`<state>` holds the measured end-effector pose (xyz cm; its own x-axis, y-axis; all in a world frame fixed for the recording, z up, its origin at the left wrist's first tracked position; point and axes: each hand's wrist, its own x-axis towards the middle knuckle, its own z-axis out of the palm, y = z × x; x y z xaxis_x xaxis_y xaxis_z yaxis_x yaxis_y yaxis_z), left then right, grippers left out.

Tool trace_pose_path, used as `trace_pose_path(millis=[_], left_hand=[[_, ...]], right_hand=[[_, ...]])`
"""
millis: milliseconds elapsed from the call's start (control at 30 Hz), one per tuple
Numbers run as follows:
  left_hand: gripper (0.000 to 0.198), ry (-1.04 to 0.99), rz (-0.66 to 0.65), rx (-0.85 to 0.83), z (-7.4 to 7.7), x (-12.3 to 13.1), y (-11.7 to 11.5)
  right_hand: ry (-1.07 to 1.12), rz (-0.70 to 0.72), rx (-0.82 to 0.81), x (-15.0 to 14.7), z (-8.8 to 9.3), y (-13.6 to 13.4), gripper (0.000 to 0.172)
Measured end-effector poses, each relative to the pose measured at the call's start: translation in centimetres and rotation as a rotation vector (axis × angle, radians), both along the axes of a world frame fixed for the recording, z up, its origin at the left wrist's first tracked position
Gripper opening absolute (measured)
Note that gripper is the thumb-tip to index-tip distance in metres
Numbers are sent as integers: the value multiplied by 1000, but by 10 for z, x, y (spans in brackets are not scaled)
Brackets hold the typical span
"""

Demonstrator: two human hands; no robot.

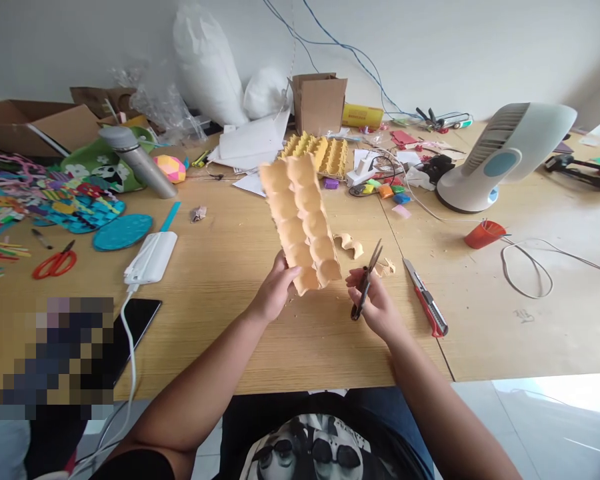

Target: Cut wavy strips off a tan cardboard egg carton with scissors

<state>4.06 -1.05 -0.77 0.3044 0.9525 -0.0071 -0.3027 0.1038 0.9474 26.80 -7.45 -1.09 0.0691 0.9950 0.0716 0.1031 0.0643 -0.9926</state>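
Observation:
A pale orange egg carton piece (300,223) with two rows of cups is held up, tilted, over the table. My left hand (276,290) grips its lower left corner, thumb on the front. To the right of the carton, my right hand (373,300) is closed round the dark handles of a pair of scissors (366,283), whose blades point up and away. The scissors and the carton are apart. Torn carton scraps (349,245) lie on the table behind the scissors.
A red utility knife (427,300) lies right of my right hand. Farther right are a red cup (485,234) and a white fan (505,157). On the left are a power bank (151,257), red scissors (55,263) and a metal bottle (139,163). Yellow egg trays (334,157) sit behind.

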Motion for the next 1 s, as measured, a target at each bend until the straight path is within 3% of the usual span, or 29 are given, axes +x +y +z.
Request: trace_pose_path(millis=[133, 267, 433, 700, 900, 1000], left_hand=[[42, 49, 125, 93, -1, -5, 9], [39, 55, 184, 193, 3, -6, 9], [43, 45, 204, 236, 5, -4, 8], [40, 20, 258, 313, 6, -1, 4], [36, -23, 216, 304, 10, 4, -3], [44, -7, 148, 231, 12, 4, -7]], right_hand=[[-167, 230, 7, -1, 6, -5, 29], [-208, 417, -165, -7, 10, -8, 35], [-211, 457, -282, -7, 11, -8, 47], [-124, 534, -277, -5, 6, -8, 49], [-145, 520, -287, -8, 8, -7, 51], [-141, 516, -264, -10, 9, -6, 52]])
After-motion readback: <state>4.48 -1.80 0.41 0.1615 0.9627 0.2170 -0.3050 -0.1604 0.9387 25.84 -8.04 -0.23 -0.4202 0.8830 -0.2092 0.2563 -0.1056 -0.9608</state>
